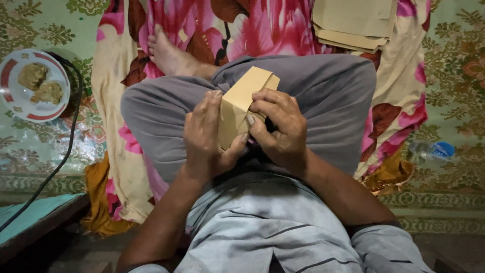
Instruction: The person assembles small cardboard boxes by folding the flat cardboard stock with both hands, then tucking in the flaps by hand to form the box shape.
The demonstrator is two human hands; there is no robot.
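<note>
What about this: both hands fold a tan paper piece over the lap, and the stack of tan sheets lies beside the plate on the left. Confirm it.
Not quite. The stack of tan sheets lies at upper right on the floral cloth, far from the plate, as the head view shows. Left hand and right hand do hold the tan paper piece.

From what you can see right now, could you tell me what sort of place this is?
Probably a home floor used as a workplace: a green patterned floor mat, a pink flowered cloth, and a red-rimmed white plate of food.

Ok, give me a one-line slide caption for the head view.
Seated cross-legged on a floral cloth, a person folds a tan paper envelope with left hand and right hand.
</note>
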